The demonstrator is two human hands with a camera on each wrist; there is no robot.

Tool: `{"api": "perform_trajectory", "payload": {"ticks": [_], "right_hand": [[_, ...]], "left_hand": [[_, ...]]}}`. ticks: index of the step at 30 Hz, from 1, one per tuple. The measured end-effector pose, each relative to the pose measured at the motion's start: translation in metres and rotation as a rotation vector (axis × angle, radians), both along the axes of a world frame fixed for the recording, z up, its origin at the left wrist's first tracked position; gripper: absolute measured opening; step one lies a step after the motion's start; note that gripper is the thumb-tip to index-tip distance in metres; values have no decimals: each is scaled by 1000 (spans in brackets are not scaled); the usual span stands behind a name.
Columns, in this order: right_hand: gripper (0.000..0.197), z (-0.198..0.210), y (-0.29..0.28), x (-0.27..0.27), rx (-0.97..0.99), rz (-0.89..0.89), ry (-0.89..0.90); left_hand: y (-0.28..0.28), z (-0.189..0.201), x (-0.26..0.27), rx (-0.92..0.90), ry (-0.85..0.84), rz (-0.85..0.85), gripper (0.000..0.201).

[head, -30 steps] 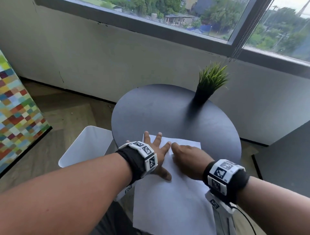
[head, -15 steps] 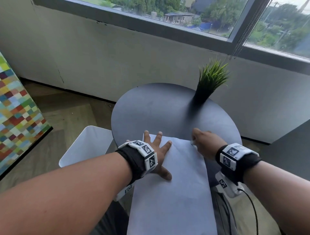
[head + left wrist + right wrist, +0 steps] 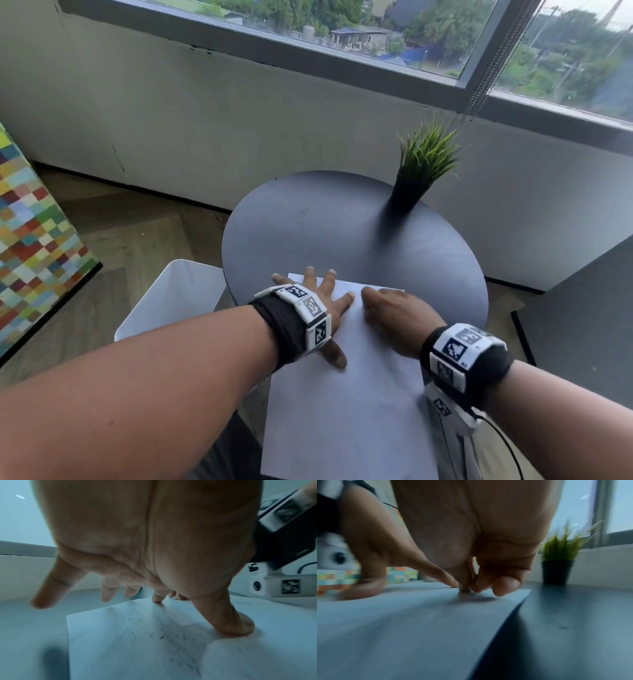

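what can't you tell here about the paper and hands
- Near edge of the paper: cut off by the head view's bottom edge.
- Right hand: pinching or only pressing the paper? Its back hides the grip in head view; the right wrist view is blurred.
- Dark specks on the paper: left wrist view, too blurred.

A: Support surface?
B: Round dark table (image 3: 308,222), matte top.
A: What lies on it?
B: Two things. A white paper sheet (image 3: 359,394) has its far end flat on the top, under the left hand (image 3: 318,308) and right hand (image 3: 394,318). Its near end overhangs the table edge behind the wrists. The sheet edge right of the right hand bows up slightly.
A: Second?
B: Potted plant (image 3: 407,193), black pot, upright, beyond the right hand near the far rim, well apart from the sheet.
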State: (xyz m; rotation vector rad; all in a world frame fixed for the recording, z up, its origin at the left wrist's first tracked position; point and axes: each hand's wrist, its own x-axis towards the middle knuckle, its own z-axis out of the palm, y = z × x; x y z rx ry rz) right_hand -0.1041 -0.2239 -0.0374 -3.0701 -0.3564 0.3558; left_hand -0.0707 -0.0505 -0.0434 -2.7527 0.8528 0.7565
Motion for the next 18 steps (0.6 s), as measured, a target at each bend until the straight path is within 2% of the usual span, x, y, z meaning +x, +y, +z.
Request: {"api": "perform_trajectory", "payload": {"ticks": [3,4,6,8,11,13,15,16,18], "right_hand": [[9,-1,-8,9,20,-84,-3],[9,-4,-3,3,45,-44,10],[22,-8,12,-18,81,103,59],[27,-8,14,-25,110,143,105],[10,-2,-2,2,89,-45,42],[10,-2,-4,9,87,-93,25],[12,-4,9,-2,73,7,57],[22,-5,15,-12,74,74,87],[26,-4,13,-17,71,105,113]], "left_hand": [[1,0,0,-51,4,-38,124],[2,-1,0,-68,22,-29,124],[3,-3,1,-84,47,-8,126],[2,-3,0,-80,51,-8,128],[0,-2,-1,-70,37,-22,129],[0,-2,-1,-67,38,-19,129],[1,-3,0,-82,41,-15,129],[2,-3,0,-90,45,-10,129],[2,-4,1,-90,55,-7,129]]}}
